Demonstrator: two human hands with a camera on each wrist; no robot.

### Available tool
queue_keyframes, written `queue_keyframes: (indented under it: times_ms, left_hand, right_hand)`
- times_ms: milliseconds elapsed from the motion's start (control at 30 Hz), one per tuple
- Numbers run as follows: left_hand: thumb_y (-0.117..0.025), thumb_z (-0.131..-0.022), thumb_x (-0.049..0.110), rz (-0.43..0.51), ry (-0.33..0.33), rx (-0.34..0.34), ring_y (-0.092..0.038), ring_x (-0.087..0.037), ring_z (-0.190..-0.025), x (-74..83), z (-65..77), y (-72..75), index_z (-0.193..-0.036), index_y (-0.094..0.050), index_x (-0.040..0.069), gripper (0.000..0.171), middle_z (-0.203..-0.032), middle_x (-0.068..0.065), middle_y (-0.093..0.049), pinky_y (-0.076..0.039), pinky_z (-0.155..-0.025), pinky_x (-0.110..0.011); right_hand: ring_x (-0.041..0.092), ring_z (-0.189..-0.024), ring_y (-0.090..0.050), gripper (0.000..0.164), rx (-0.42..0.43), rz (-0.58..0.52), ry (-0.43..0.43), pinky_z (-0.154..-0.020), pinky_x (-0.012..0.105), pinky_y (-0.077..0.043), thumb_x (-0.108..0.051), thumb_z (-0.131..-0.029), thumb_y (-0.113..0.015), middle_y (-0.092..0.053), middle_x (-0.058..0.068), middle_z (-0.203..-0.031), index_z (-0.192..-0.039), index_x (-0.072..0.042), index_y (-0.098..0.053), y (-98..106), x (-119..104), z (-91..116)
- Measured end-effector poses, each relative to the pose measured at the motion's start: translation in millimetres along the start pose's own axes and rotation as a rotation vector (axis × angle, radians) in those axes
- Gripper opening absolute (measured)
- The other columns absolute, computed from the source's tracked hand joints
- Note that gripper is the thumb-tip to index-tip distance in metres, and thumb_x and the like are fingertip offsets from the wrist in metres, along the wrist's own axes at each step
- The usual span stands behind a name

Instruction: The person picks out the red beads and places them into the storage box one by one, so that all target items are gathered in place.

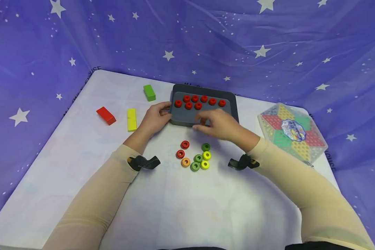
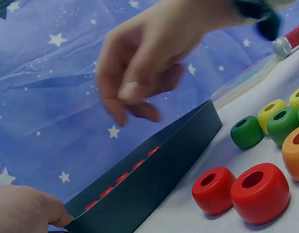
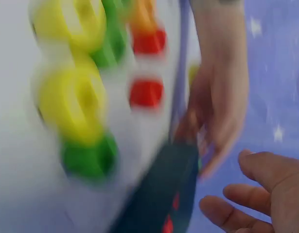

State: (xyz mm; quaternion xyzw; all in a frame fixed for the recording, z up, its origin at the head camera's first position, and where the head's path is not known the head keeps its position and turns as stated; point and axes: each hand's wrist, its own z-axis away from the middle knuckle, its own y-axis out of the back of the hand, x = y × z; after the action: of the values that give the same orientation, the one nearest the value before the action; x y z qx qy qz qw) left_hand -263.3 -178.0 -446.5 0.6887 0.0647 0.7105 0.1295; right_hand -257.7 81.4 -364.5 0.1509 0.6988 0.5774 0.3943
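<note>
A dark grey tray [image 1: 187, 122] holds several red beads [image 1: 204, 99] in two uneven rows. My left hand [image 1: 154, 119] holds the tray's left edge; in the left wrist view its thumb lies at the tray's corner. Above the tray's front part hovers my right hand [image 1: 220, 125], fingers loosely bent and nothing between them; the right wrist view shows its thumb and fingers apart. Closer to me on the table lie two loose red beads [image 1: 185, 144], one orange bead [image 1: 185, 162], three green beads [image 1: 198, 158] and two yellow beads [image 1: 206, 155].
Left of the tray lie a green block [image 1: 149, 92], a yellow block [image 1: 132, 120] and a red block [image 1: 106, 115]. A hexagonal board with coloured triangles [image 1: 292, 132] is at the right on the white table [image 1: 181, 208]. Behind hangs a purple star-patterned cloth [image 1: 193, 34].
</note>
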Motion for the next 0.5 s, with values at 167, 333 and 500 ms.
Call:
queue_keyframes:
  times_ms: [167, 333, 500]
  left_hand:
    - [-0.061, -0.097, 0.006, 0.011, -0.003, 0.000, -0.064, -0.023, -0.121, 0.9, -0.3, -0.2, -0.149, -0.051, 0.007, 0.053, -0.144, -0.013, -0.057, -0.053, -0.103, -0.037]
    - [-0.061, -0.097, 0.007, 0.012, -0.014, -0.003, -0.065, -0.023, -0.120, 1.2, -1.9, -3.7, -0.148, -0.052, 0.008, 0.052, -0.143, -0.013, -0.059, -0.053, -0.103, -0.036]
    - [-0.061, -0.097, 0.007, -0.001, -0.016, 0.006, -0.065, -0.023, -0.120, 0.7, -0.4, -1.7, -0.148, -0.052, 0.008, 0.052, -0.143, -0.012, -0.059, -0.053, -0.103, -0.036]
  right_hand:
    - [0.012, -0.078, -0.060, 0.038, -0.109, 0.112, 0.036, -0.066, 0.033, -0.053, -0.039, -0.093, -0.071, -0.071, -0.006, -0.099, -0.126, -0.021, -0.071, -33.9, -18.1, 16.5]
    - [0.011, -0.087, -0.062, 0.036, -0.140, 0.195, 0.095, -0.071, 0.033, -0.055, -0.034, -0.091, -0.073, -0.067, -0.006, -0.105, -0.127, -0.028, -0.070, -51.8, -20.0, 15.8]
    - [0.010, -0.089, -0.063, 0.030, -0.157, 0.185, 0.145, -0.074, 0.031, -0.056, -0.030, -0.092, -0.073, -0.066, -0.009, -0.102, -0.122, -0.026, -0.072, -53.0, -22.0, 12.7]
